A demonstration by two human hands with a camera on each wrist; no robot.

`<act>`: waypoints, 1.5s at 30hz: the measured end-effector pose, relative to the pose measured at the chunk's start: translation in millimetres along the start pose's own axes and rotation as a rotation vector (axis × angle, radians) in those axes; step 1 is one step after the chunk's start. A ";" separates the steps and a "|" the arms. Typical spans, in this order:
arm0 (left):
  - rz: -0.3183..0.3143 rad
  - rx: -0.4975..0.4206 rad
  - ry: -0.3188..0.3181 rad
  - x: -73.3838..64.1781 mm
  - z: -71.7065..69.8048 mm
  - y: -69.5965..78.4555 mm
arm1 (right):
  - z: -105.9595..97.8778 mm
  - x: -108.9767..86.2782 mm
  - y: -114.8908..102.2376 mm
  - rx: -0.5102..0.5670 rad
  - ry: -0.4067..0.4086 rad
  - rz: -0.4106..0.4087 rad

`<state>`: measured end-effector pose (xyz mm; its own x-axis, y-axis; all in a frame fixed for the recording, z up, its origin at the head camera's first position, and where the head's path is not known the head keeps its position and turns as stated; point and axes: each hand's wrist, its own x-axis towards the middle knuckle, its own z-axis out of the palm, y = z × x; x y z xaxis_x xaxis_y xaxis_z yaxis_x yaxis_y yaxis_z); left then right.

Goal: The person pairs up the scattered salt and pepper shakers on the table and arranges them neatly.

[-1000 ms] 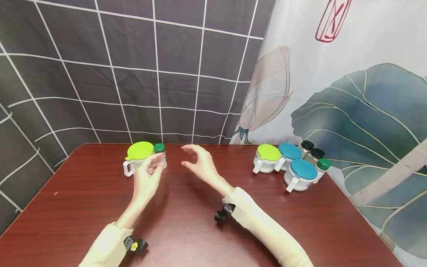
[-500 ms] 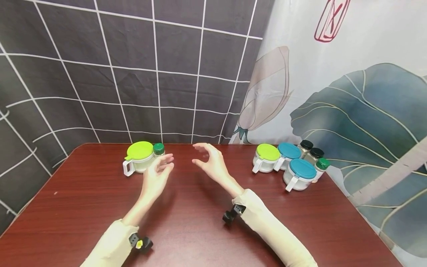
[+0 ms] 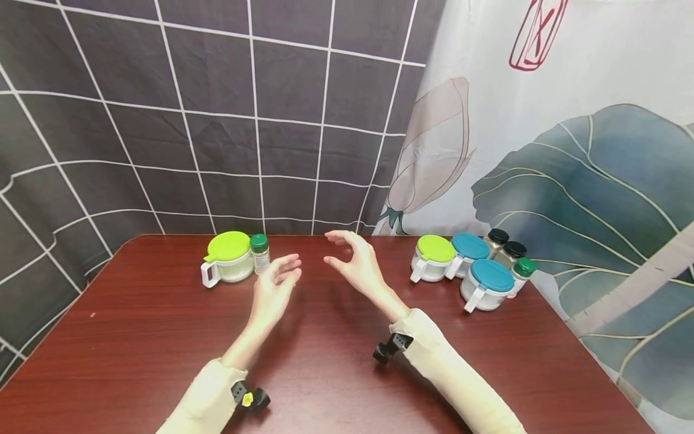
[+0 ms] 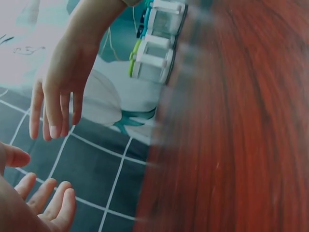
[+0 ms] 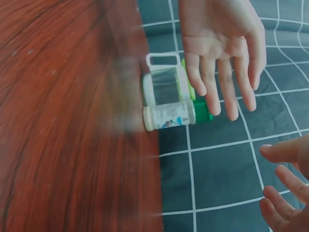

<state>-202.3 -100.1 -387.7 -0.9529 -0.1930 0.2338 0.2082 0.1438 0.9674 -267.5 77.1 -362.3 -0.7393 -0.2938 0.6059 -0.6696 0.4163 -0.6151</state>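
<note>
Above the middle of the table, my left hand hangs with relaxed fingers and holds nothing. My right hand faces it a short way to the right, fingers loosely bent, with nothing in them. Just beyond the left hand stands a small spice bottle with a dark green cap. Close against it on the left is a clear seasoning jar with a lime-green lid and white handle. The right wrist view shows the spice bottle beside the handled jar, and the left hand with fingers extended.
At the table's right side sit a lime-lidded jar, two blue-lidded jars, two black-capped bottles and a green-capped bottle. A dark gridded curtain hangs behind the reddish-brown table.
Both hands have moved to the right, away from the spice bottle and lime-lidded jar on the left. The green-capped bottle shows more fully now. The containers stay where they were.
</note>
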 end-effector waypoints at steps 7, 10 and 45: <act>0.012 0.017 -0.031 -7.3 17.4 -1.1 | -11.3 -7.7 5.3 -0.027 -0.022 -0.011; 0.018 0.024 -0.040 -9.7 24.1 -2.4 | -17.5 -10.6 8.3 -0.042 -0.024 -0.007; 0.030 0.039 -0.172 -21.3 80.0 -4.6 | -89.9 -44.6 56.9 -0.150 0.053 0.034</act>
<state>-200.6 -19.0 -404.8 -0.9708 -0.0195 0.2390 0.2314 0.1850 0.9551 -266.1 191.3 -379.0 -0.7539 -0.2335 0.6141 -0.6231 0.5506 -0.5556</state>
